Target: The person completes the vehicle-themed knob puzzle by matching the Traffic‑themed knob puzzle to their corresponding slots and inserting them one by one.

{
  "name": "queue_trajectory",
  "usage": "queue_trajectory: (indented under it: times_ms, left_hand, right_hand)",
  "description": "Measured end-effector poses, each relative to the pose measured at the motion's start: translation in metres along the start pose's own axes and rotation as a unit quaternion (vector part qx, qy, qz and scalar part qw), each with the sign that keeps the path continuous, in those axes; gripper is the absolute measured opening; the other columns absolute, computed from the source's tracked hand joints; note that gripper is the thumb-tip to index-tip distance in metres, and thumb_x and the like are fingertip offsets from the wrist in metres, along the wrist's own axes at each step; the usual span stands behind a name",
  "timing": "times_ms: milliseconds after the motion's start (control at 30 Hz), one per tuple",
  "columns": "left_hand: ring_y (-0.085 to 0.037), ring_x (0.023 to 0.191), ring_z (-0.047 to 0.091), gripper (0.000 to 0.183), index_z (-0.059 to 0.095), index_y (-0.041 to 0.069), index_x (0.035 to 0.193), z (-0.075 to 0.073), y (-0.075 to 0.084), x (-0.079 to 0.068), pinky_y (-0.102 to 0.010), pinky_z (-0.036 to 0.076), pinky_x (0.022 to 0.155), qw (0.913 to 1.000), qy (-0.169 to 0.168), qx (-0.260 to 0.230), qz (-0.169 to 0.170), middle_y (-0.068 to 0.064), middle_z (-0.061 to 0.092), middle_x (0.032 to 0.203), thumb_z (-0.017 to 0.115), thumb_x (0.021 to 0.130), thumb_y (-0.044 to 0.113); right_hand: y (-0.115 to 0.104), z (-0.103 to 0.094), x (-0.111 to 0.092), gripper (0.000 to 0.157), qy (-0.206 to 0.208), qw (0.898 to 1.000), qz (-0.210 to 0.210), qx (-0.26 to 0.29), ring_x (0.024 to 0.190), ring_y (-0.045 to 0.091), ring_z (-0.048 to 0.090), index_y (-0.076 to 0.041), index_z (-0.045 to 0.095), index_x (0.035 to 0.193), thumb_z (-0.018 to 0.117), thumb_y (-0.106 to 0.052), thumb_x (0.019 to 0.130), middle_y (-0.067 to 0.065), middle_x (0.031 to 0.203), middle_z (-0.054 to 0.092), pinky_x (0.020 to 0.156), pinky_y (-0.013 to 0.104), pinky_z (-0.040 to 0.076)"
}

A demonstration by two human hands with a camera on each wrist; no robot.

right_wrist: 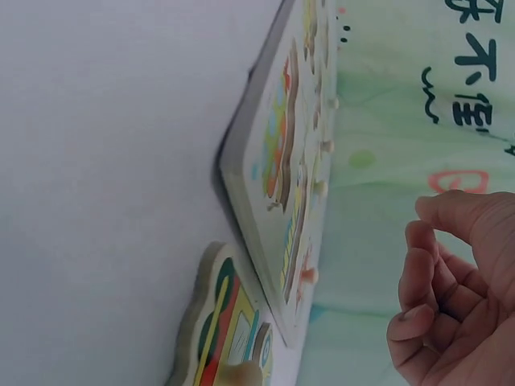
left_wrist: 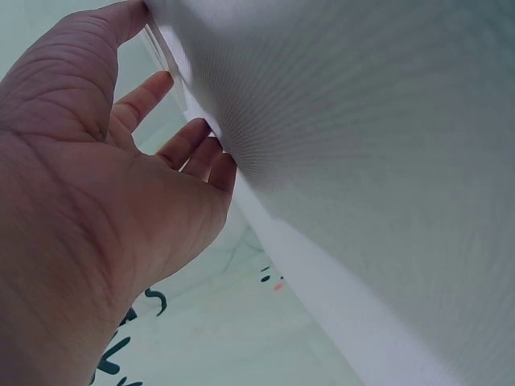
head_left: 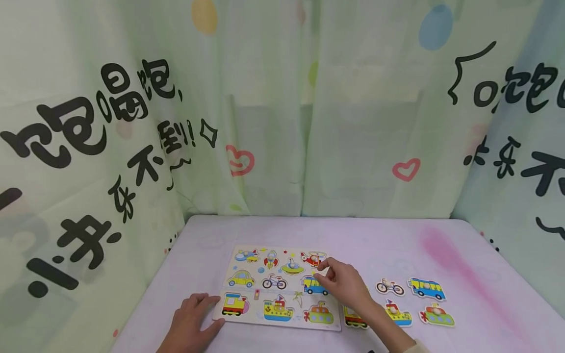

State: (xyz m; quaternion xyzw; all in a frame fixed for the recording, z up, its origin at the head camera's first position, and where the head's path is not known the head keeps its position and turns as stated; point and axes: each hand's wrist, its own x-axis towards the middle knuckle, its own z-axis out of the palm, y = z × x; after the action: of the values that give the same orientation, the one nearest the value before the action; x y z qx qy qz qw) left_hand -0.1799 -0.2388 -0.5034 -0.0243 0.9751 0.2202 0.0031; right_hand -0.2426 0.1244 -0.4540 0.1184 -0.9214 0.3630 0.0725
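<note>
A wooden peg puzzle board (head_left: 258, 289) with vehicle pictures lies on the table. My left hand (head_left: 192, 318) rests at its near left corner, the fingertips at the left edge and the thumb by the front edge. My right hand (head_left: 346, 284) hovers over the board's right side, fingertips close to the red helicopter (head_left: 312, 258) at the top right. Its thumb and index finger stand slightly apart, with nothing visible between them; the other fingers (right_wrist: 414, 322) bend loosely. Below the hand is the board's blue bus picture (head_left: 312, 284), partly covered.
Right of the board lie loose puzzle pieces: a bicycle (head_left: 390, 287), a bus (head_left: 426, 289), a boat (head_left: 398, 314), a submarine (head_left: 437, 315) and a train (right_wrist: 229, 322) beside the board's edge, partly behind my right forearm. Printed curtains (head_left: 273, 162) surround the table (head_left: 388, 240).
</note>
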Motion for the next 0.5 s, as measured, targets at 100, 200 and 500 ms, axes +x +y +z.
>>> queue_trajectory:
  times_ms: [100, 200, 500]
  left_hand:
    - [-0.035, 0.12, 0.052, 0.059, 0.066, 0.019, 0.133, -0.002, 0.001, 0.001, -0.064, 0.048, 0.098, 1.0, 0.0, 0.004, -0.004, -0.013, 0.056, 0.136, 0.081, 0.084, 0.047]
    - [-0.036, 0.121, 0.052, 0.058, 0.066, 0.019, 0.133, -0.003, 0.003, 0.001, -0.064, 0.047, 0.099, 1.0, 0.0, 0.003, -0.006, -0.013, 0.055, 0.137, 0.081, 0.084, 0.046]
    - [-0.037, 0.12, 0.053, 0.059, 0.066, 0.019, 0.133, -0.002, 0.003, 0.001, -0.064, 0.048, 0.097, 0.9999, -0.007, 0.002, -0.011, -0.014, 0.056, 0.136, 0.082, 0.083, 0.047]
  right_hand:
    - [-0.002, -0.003, -0.006, 0.016, -0.005, 1.0, -0.013, -0.019, 0.054, 0.009, 0.042, -0.014, 0.068, 0.099, 0.08, -0.02, 0.09, -0.009, 0.062, 0.049, 0.052, 0.023, 0.034]
    - [-0.001, -0.003, -0.009, 0.017, -0.014, 0.999, -0.019, -0.038, 0.053, 0.008, 0.041, -0.015, 0.068, 0.099, 0.08, -0.02, 0.089, -0.009, 0.062, 0.048, 0.052, 0.022, 0.032]
    - [0.003, -0.004, -0.013, 0.018, -0.031, 0.997, -0.003, -0.065, 0.053, 0.008, 0.041, -0.016, 0.068, 0.1, 0.081, -0.021, 0.088, -0.008, 0.061, 0.048, 0.05, 0.021, 0.031]
